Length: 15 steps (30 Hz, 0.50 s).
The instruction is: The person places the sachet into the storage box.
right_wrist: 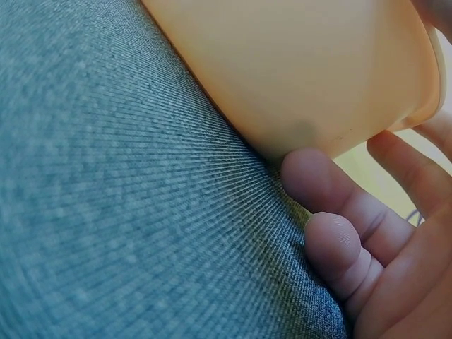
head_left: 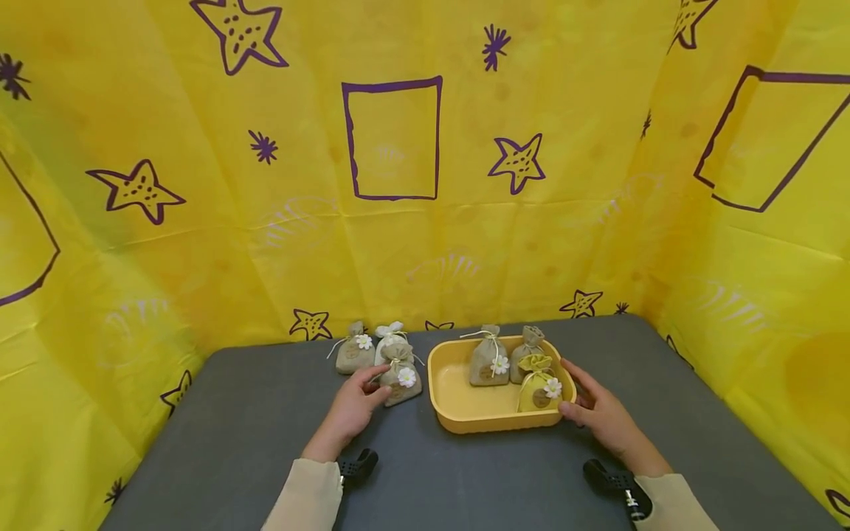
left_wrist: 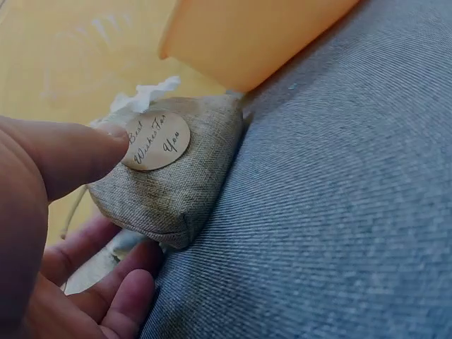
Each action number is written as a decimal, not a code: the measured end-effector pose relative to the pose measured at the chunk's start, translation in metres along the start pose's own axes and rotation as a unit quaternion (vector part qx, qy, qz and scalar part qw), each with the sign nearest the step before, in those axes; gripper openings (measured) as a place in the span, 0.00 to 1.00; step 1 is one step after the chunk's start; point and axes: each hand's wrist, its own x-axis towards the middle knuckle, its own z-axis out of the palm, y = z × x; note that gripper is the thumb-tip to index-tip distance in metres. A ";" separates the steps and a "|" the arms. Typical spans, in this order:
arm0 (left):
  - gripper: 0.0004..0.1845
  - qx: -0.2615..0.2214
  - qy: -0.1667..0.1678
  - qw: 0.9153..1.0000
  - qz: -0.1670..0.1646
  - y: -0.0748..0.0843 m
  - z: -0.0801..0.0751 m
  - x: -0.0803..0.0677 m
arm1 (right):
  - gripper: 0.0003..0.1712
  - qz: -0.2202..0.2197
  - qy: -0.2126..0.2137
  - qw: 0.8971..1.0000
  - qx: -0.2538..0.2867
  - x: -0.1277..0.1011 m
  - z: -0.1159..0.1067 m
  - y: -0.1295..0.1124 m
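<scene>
My left hand [head_left: 356,404] is at a grey-brown drawstring pouch [head_left: 401,385] with a white flower. In the left wrist view the thumb lies on the front of this pouch [left_wrist: 185,191], by its round "Best Wishes For You" label [left_wrist: 164,141], with the other fingers round its far side. At the right end of a yellow plastic basket [head_left: 458,424], my right hand [head_left: 607,420] grips the wall, thumb at the near corner. Inside the basket stand two grey-brown pouches [head_left: 486,361] and a yellow pouch [head_left: 533,397] in front.
Behind the left hand's pouch are another grey-brown pouch [head_left: 352,357] and a partly hidden white pouch [head_left: 385,341]. Everything stands on a dark grey table [head_left: 265,413]. A yellow patterned curtain [head_left: 398,251] encloses its back and sides.
</scene>
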 end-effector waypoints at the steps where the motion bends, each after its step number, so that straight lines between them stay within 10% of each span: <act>1: 0.21 0.009 -0.003 1.000 0.004 0.001 0.000 -0.001 | 0.46 -0.002 -0.001 1.000 0.000 0.000 0.000 0.000; 15: 0.17 0.044 -0.017 0.998 0.045 0.007 0.010 -0.003 | 0.46 -0.015 -0.004 1.000 -0.008 0.000 0.000 -0.001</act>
